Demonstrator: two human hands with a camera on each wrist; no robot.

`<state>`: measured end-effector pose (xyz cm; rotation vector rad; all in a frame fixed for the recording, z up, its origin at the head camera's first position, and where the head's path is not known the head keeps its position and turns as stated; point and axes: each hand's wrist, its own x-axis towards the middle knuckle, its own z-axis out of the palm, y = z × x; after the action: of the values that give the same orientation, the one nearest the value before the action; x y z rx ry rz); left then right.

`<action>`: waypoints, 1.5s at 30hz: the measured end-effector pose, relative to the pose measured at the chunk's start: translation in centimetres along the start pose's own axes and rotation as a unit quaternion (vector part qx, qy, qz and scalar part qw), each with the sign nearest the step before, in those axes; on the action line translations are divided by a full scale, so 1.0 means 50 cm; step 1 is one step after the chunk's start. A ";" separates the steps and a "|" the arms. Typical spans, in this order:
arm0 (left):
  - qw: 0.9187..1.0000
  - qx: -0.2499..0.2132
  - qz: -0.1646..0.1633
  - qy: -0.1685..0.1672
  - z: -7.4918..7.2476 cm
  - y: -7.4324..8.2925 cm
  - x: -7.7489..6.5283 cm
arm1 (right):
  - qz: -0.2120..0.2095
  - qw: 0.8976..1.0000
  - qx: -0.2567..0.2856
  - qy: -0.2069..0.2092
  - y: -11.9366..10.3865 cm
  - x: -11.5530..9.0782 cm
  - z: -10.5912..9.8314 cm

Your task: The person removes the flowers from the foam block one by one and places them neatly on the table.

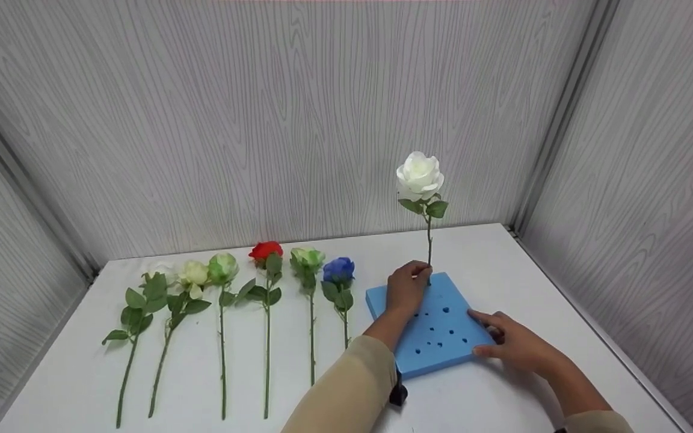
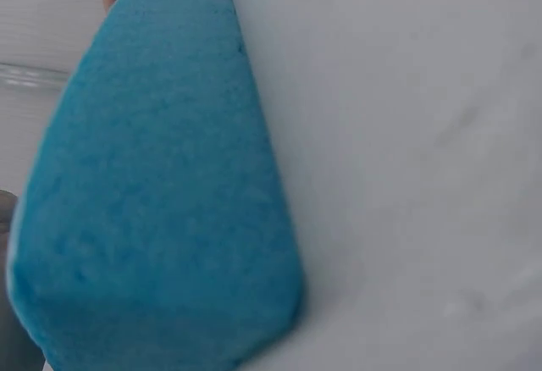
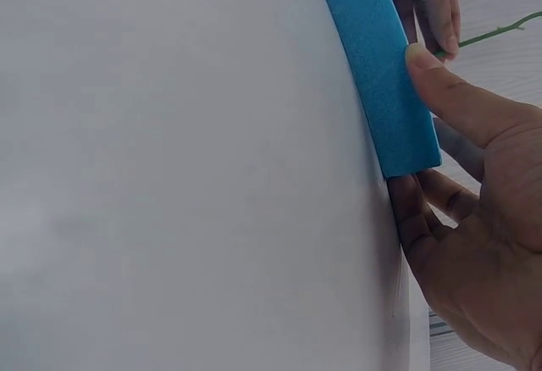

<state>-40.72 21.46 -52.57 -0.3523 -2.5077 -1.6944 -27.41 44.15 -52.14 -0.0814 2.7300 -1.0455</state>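
Note:
A white rose (image 1: 420, 175) stands upright over the far part of a blue foam block (image 1: 467, 325) dotted with several holes. My left hand (image 1: 406, 288) pinches its green stem low down, just above the block's top; the stem's very end is hard to make out behind the fingertips. At the block's near right corner, my right hand (image 1: 518, 346) grips it, thumb on the front edge and fingers along the right side. The right wrist view shows that hand (image 3: 500, 185) around the corner. The left wrist view is mostly filled by the block's side (image 2: 169, 176).
Left of the block, several roses lie in a row on the white table (image 1: 190, 373): white (image 1: 163, 272), cream (image 1: 194, 273), pale green (image 1: 223, 267), red (image 1: 265, 251), another green (image 1: 307, 257) and blue (image 1: 338, 270). Grey wood-grain panels (image 1: 298, 120) enclose the back and sides.

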 end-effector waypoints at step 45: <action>0.993 -0.102 0.053 -0.010 -0.112 0.023 -0.033 | 0.001 1.000 0.010 -0.003 -0.004 -0.002 0.003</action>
<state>-39.15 16.48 -49.77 -0.5125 -2.2873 -1.9169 -27.30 43.93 -52.11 -0.0799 2.7127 -1.0704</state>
